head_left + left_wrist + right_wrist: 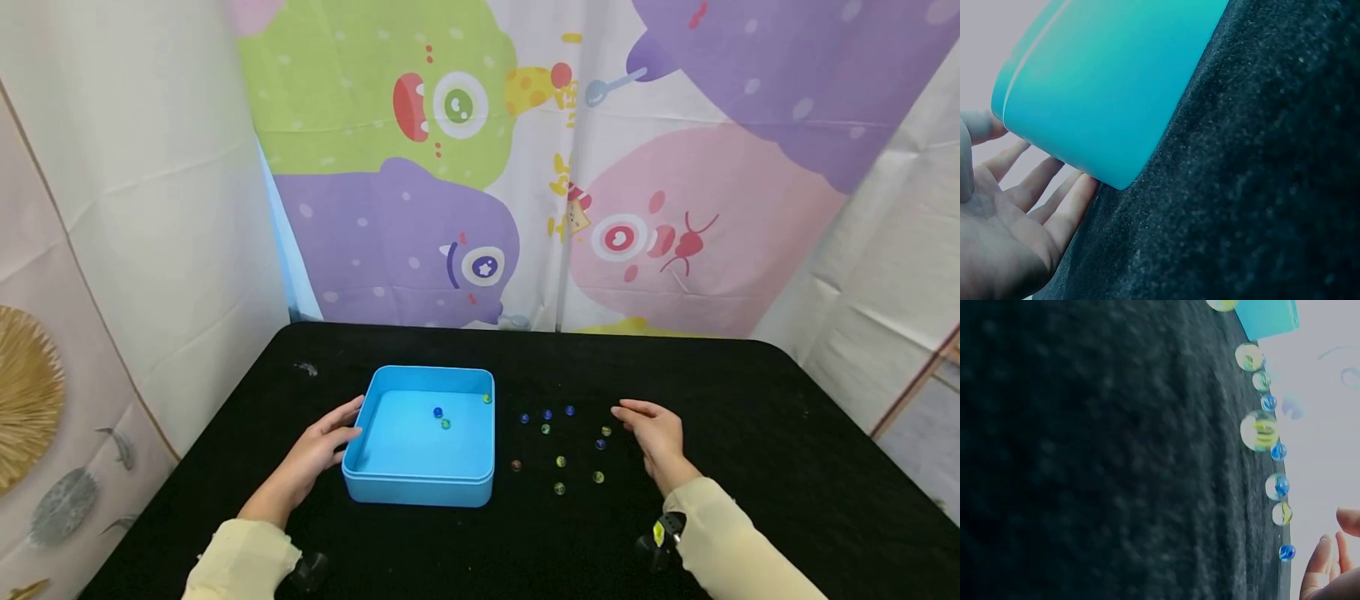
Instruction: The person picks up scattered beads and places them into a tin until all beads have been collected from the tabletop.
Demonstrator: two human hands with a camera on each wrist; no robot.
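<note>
A square blue open box (417,492) stands on the black table. Inside it lie a blue marble (438,412), a green marble (446,424) and a yellow-green marble (487,398) by the right wall. My left hand (311,454) rests its extended fingertips against the box's left side; the left wrist view shows these fingers (1035,181) spread along the wall. To the right of the box several glass marbles (561,462) lie scattered. Just beyond them is my right hand (656,437), fingers loosely bent, with nothing visible between thumb and fingers (1319,559).
Loose marbles include a reddish-brown one (516,466) near the box and a blue one (601,445) near the right hand. A small greyish mark (306,368) shows at the table's far left. Behind the table hangs a cartoon-printed curtain (540,250).
</note>
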